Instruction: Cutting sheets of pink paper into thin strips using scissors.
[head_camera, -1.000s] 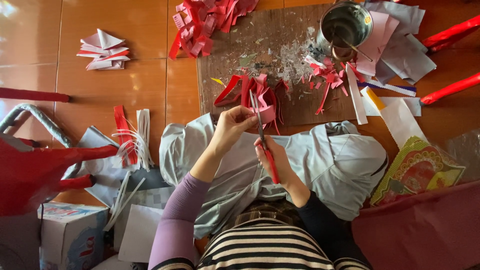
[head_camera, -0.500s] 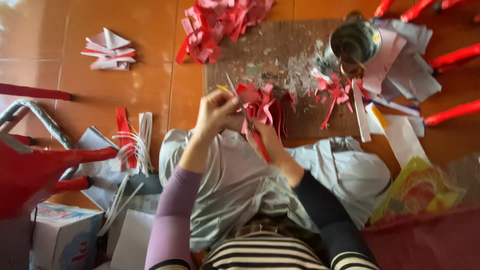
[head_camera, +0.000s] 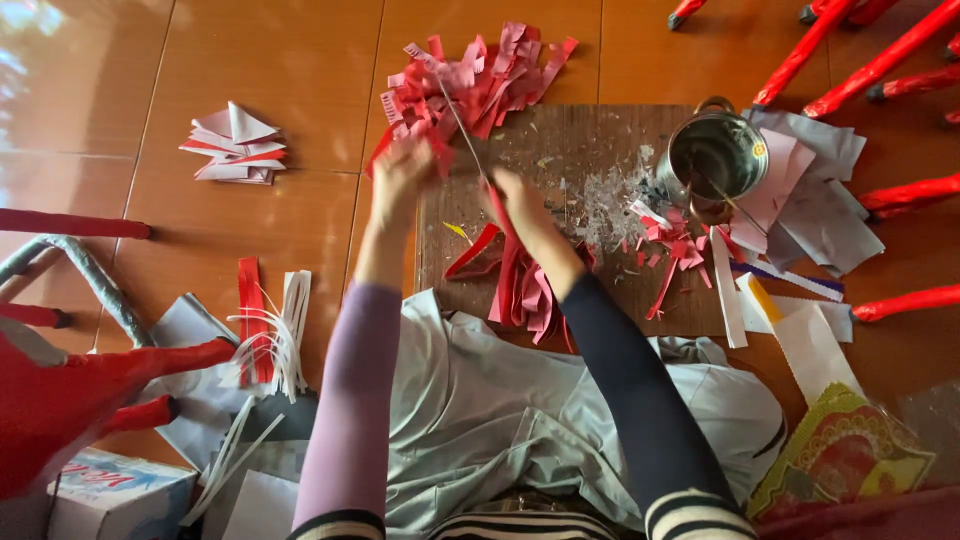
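Red fringed paper (head_camera: 480, 85) lies in a heap on a brown board (head_camera: 600, 140), speckled with what looks like pale glue. The pot (head_camera: 715, 155) is silver. One sleeve (head_camera: 350, 400) is lilac, the other (head_camera: 640, 390) navy, both with black-and-white striped cuffs. The floor (head_camera: 270, 60) is orange-brown.

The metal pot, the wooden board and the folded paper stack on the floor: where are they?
metal pot (head_camera: 716, 152), head view, dark inside.
wooden board (head_camera: 590, 135), head view, bare top part.
folded paper stack (head_camera: 236, 146), head view, its middle.
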